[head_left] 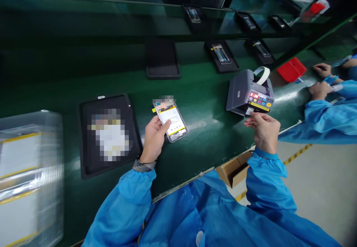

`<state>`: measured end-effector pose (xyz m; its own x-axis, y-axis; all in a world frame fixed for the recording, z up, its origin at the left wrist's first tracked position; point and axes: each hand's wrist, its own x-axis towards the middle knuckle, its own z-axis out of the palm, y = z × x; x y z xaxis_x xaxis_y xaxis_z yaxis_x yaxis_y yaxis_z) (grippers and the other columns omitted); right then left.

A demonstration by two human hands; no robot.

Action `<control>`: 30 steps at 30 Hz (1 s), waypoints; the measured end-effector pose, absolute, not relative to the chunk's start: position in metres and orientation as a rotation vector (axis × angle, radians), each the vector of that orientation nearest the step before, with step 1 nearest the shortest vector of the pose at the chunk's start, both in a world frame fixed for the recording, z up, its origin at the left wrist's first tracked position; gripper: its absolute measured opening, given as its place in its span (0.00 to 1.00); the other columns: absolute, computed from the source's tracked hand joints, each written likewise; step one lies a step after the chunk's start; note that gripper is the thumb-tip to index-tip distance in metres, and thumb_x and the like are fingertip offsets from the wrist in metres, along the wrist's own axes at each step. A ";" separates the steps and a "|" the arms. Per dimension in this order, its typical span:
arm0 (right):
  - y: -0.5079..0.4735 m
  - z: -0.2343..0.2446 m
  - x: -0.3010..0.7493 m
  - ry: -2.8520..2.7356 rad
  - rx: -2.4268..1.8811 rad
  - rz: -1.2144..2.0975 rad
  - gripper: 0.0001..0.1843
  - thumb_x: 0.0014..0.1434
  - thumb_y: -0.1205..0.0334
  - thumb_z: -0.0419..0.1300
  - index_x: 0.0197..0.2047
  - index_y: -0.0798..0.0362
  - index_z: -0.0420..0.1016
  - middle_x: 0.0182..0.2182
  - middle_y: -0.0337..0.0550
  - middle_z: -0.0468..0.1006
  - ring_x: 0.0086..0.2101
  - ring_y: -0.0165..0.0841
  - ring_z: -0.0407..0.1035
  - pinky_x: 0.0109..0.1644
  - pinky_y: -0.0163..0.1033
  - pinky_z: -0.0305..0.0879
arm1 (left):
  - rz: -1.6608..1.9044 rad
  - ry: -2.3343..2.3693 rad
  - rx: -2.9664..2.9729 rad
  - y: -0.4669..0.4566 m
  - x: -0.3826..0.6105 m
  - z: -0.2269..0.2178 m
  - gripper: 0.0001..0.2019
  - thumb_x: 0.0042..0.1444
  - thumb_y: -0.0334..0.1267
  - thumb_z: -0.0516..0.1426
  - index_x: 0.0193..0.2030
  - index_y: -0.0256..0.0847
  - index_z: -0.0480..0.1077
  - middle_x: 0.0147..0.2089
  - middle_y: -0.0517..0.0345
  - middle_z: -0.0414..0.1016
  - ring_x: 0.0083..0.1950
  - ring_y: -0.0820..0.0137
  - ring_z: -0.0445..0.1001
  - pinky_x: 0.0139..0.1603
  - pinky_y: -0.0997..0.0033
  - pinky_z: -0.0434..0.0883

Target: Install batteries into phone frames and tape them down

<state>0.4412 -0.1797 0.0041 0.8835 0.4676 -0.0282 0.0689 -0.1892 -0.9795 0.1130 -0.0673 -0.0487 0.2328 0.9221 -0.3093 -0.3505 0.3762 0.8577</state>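
Note:
My left hand [154,137] grips the lower edge of an open phone chassis [170,119], holding it above the green belt [200,102]; a white battery with yellow stripes shows inside it. My right hand [263,128] is pinched at the front slot of a grey tape dispenser [248,93] with coloured buttons, on a small pale piece I cannot make out. A strip of white tape [263,74] curls over the dispenser's top.
A black tray [89,158] lies left of the phone; clear stacked trays [28,176] stand at far left. Several black trays with parts [221,55] ride the belt beyond. A co-worker's blue sleeves and hands [320,89] and a red box [291,70] are at right.

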 end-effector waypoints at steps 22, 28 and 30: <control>-0.140 -0.018 0.284 -0.924 -1.644 1.190 0.25 0.51 0.40 0.72 0.32 0.55 0.76 0.16 0.35 0.69 0.17 0.26 0.59 0.22 0.32 0.56 | 1.002 0.847 0.866 -0.069 0.114 -0.057 0.28 0.52 0.48 0.71 0.55 0.36 0.72 0.57 0.43 0.81 0.56 0.53 0.81 0.56 0.56 0.78; -0.135 -0.019 0.287 -1.052 -1.653 1.233 0.28 0.52 0.36 0.71 0.32 0.55 0.76 0.16 0.37 0.70 0.17 0.27 0.61 0.23 0.33 0.59 | 1.004 0.845 0.870 -0.069 0.115 -0.057 0.28 0.52 0.48 0.70 0.55 0.35 0.71 0.57 0.43 0.81 0.55 0.54 0.81 0.56 0.56 0.79; -0.134 -0.019 0.288 -1.079 -1.651 1.250 0.28 0.52 0.36 0.71 0.33 0.55 0.76 0.16 0.37 0.71 0.17 0.27 0.62 0.23 0.33 0.60 | 1.004 0.842 0.865 -0.069 0.115 -0.058 0.28 0.52 0.48 0.71 0.55 0.35 0.71 0.56 0.42 0.81 0.54 0.54 0.81 0.55 0.56 0.79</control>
<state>0.2878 -0.1343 -0.0193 0.1538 0.9393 -0.3066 0.1665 -0.3305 -0.9290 0.1151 -0.0692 -0.0576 0.3040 0.9347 -0.1839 -0.3447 0.2879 0.8935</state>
